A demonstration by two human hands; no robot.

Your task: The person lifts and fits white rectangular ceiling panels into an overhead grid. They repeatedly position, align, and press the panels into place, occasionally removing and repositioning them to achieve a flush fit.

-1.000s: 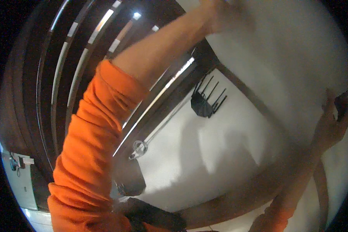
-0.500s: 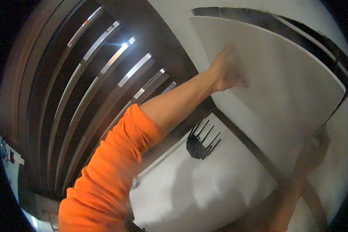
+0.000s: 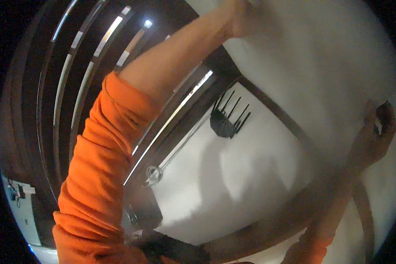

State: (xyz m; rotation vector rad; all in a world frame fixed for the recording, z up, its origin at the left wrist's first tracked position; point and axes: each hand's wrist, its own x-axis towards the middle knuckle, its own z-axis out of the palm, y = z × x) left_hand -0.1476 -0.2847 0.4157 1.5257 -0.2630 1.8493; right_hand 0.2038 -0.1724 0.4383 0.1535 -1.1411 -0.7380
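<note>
Overhead, my left hand (image 3: pixel 246 20) reaches up to a pale flat panel (image 3: pixel 303 83). Motion smears its fingers, and the top of the picture cuts off part of it. My right hand (image 3: pixel 374 132) is raised at the far right, beside the panel's corner. Its thumb and fingers curl toward each other in a ring with a small gap inside. Shade hides what lies between the fingertips, if anything. Orange sleeves cover both arms, the left one pushed up to the elbow.
A black box with several antennas (image 3: pixel 223 123) is mounted on the white wall (image 3: pixel 193 189). Beside it hangs a coiled cable (image 3: pixel 154 174). Dark slats (image 3: pixel 61 101) with bright gaps fill the left side. A dark beam (image 3: pixel 277 108) runs between wall and panel.
The view has tilted, so the wall box sits higher and the opening around the panel has left the picture. My left hand appears nearer the top edge, my right hand farther right and higher.
</note>
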